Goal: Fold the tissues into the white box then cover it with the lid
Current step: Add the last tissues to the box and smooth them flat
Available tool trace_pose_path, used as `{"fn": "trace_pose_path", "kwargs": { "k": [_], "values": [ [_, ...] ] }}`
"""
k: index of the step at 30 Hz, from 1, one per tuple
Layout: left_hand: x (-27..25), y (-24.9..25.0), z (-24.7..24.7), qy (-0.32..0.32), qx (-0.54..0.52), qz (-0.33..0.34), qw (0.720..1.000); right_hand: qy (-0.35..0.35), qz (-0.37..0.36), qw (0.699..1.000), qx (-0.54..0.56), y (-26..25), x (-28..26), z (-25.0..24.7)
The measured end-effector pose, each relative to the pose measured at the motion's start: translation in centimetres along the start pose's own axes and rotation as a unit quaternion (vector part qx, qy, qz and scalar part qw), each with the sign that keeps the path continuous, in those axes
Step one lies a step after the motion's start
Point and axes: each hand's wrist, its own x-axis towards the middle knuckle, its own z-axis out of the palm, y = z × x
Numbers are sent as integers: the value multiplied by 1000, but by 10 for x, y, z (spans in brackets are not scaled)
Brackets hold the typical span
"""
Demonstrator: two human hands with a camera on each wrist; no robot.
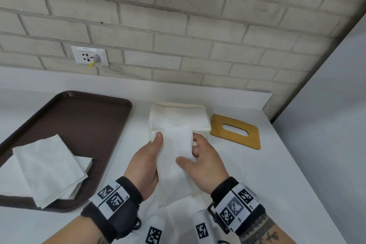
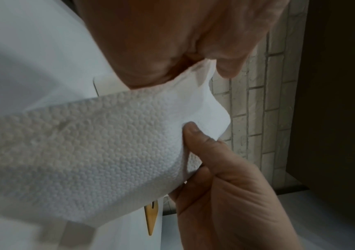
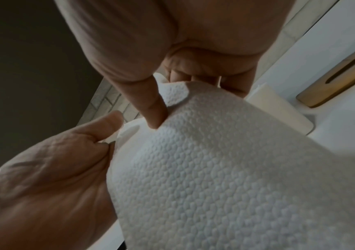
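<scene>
A white embossed tissue (image 1: pixel 177 144) is stretched between my two hands just in front of the white box (image 1: pixel 200 134). My left hand (image 1: pixel 152 150) pinches its left edge with the thumb on top. My right hand (image 1: pixel 196 154) grips the right edge, thumb pressed on the sheet. Up close, the tissue (image 2: pixel 86 152) curls over the fingers, and the tissue (image 3: pixel 215 169) fills the right wrist view. The box is open and holds folded tissues (image 1: pixel 178 117). The wooden lid (image 1: pixel 235 130) with an oval slot lies flat to the right of the box.
A dark brown tray (image 1: pixel 89 125) on the left carries a stack of unfolded tissues (image 1: pixel 47 170). More white tissue lies on the counter (image 1: pixel 277 164) under my wrists. A brick wall with a socket (image 1: pixel 90 55) runs behind; the counter ends at the right.
</scene>
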Motion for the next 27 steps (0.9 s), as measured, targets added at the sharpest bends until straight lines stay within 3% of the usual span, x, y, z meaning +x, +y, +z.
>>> {"fn": "trace_pose_path", "kwargs": {
  "k": [8,11,14,16,18,20,22,24,27],
  "values": [
    [4,-8,-11,21,51,7,998,1,-2,1000,-3,-2,-1,8],
    [4,-6,-26,66,55,12,996,2,-1,1000,-30,2,2,9],
    [5,4,-57,130,50,33,990,63,52,995,-49,22,17,0],
    [1,14,-81,169,19,42,985,50,122,976,-175,43,30,-3],
    [-3,21,-101,193,0,51,980,-25,184,921,-343,60,39,5],
    [-7,24,-113,206,-14,60,977,-50,215,881,-418,67,45,21],
    [-9,23,-120,216,-21,62,974,-53,215,864,-453,72,52,36],
    [-11,22,-123,222,-18,60,973,-60,217,858,-461,74,58,45],
    [-15,24,-123,221,-2,48,974,-51,204,893,-397,66,56,40]
  ]
}}
